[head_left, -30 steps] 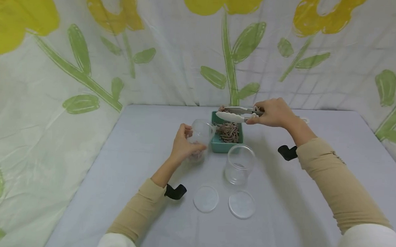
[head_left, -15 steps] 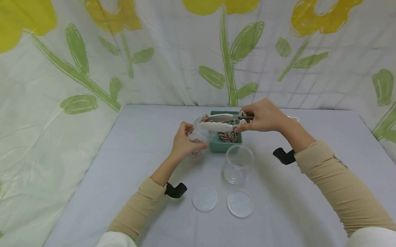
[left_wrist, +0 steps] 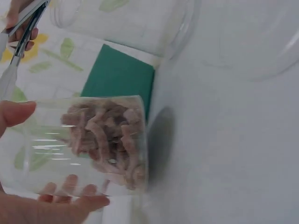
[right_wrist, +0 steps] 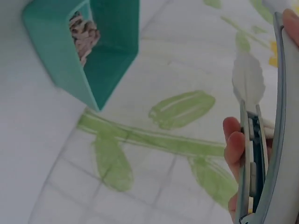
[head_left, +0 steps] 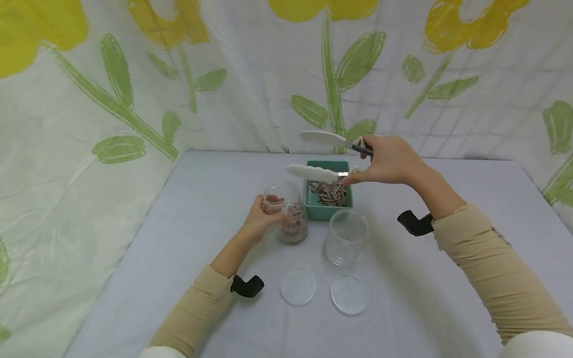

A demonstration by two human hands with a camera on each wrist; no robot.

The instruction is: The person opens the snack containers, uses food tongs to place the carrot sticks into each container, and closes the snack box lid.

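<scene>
A clear jar (head_left: 294,221) holding brownish strips stands tilted in my left hand (head_left: 261,220), whose fingers and thumb curl round its upper part; in the left wrist view the strips (left_wrist: 105,140) lie at the jar's bottom. My right hand (head_left: 391,160) grips white-tipped tongs (head_left: 315,173), spread wide with nothing between the tips, above the green container (head_left: 319,214). More strips (head_left: 330,193) lie inside that container. In the right wrist view the tongs' white tip (right_wrist: 249,77) is bare.
A second clear jar (head_left: 346,239) stands in front of the green container. Two round clear lids (head_left: 298,287) lie side by side nearer the front of the table. A flower-patterned sheet hangs behind.
The tongs moved left over the jar with strips, then opened and now hold none. My left hand has tilted the jar, its mouth now leaning left.
</scene>
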